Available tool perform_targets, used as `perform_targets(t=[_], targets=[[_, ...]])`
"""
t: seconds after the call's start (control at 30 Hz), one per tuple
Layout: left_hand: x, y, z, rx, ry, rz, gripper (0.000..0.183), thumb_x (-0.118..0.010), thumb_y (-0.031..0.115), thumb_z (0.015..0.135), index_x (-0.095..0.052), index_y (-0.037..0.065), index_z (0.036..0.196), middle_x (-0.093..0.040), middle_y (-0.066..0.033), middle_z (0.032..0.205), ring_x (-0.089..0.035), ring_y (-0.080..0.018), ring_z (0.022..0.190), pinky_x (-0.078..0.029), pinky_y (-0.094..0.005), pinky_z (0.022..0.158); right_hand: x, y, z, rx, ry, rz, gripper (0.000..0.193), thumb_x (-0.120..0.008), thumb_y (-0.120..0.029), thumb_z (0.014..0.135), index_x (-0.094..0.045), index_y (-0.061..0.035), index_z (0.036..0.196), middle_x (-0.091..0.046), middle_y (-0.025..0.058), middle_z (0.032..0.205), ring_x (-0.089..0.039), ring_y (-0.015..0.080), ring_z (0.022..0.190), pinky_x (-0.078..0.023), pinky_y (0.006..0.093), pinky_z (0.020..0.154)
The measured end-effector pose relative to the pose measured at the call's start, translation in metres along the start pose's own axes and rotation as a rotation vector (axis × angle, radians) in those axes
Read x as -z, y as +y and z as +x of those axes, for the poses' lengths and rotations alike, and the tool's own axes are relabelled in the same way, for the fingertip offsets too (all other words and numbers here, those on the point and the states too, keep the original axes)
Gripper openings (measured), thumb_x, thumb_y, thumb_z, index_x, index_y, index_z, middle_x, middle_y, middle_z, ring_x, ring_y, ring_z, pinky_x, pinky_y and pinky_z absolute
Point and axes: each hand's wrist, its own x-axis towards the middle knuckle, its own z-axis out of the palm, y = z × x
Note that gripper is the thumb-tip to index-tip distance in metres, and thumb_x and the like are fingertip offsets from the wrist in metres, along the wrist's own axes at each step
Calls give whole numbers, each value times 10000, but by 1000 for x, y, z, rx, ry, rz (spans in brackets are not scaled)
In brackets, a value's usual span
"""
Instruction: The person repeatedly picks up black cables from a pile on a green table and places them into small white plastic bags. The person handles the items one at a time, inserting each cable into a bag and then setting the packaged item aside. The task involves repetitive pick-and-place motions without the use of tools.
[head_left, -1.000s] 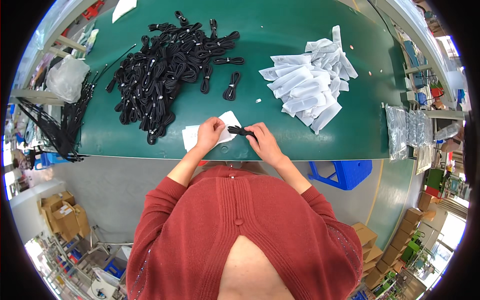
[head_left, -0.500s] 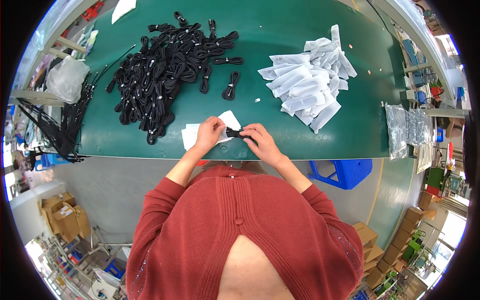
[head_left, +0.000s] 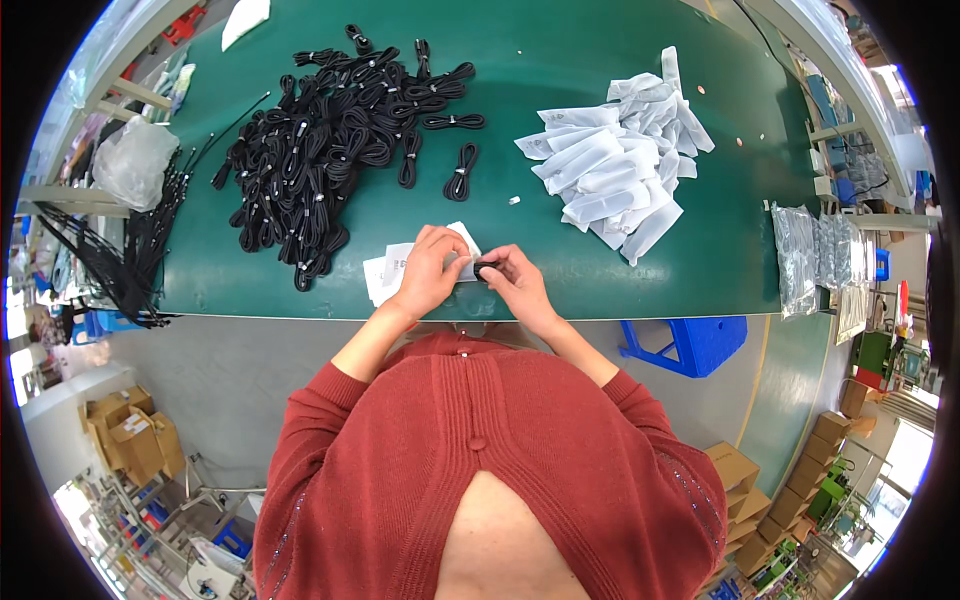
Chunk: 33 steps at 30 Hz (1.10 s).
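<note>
Near the front edge of the table, my left hand [head_left: 430, 275] pinches a small white plastic bag [head_left: 396, 258], which sticks out on both sides of the fingers. Right beside it, the closed fingers of my right hand [head_left: 520, 288] grip a coiled black cable [head_left: 481, 270] against the bag's right end. Only a short dark piece of this cable shows; whether the rest lies inside the bag is hidden. More flat white bags [head_left: 374, 278] lie under and beside my left hand. A single tied cable coil [head_left: 461, 172] rests just beyond my hands.
A large heap of tied black cables [head_left: 320, 150] covers the left of the green table [head_left: 560, 285]. At the right lies a pile of filled whitish bags [head_left: 610, 170]. Loose black cables [head_left: 150, 235] hang over the left edge; a blue stool [head_left: 690, 345] stands below the front edge.
Both hands have come closer together, the left shifting slightly right. Less of the black cable shows between them, and more of the printed bag shows left of my left hand.
</note>
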Motion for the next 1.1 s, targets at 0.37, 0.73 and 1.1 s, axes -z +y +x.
perform_targets(t=[0.37,0.73,1.1], targets=[[0,19,45,159,38,-513,70,-631,89,918,-618,20,923,-599,-49,1083,-564,-124,931,-453,-265,814,13,-50,37,514,206,-579,308,-724,-59,817,-613,-31,1103,-572,142,1076,-592,263,938,-506,347,745],[-22,-54,-22,319,31,91,187,-746,75,780,-644,50,934,-611,-84,917,-605,-229,751,-504,-345,659,68,-72,105,492,483,-1054,333,-583,-141,901,-587,-129,1235,-589,171,954,-602,369,889,-487,484,780],[-30,-49,-36,187,51,170,239,-754,61,737,-611,41,927,-582,-113,920,-597,-323,869,-501,-403,755,-13,25,131,283,87,-983,307,-639,-173,849,-492,-72,1098,-557,205,969,-626,393,796,-534,479,710]])
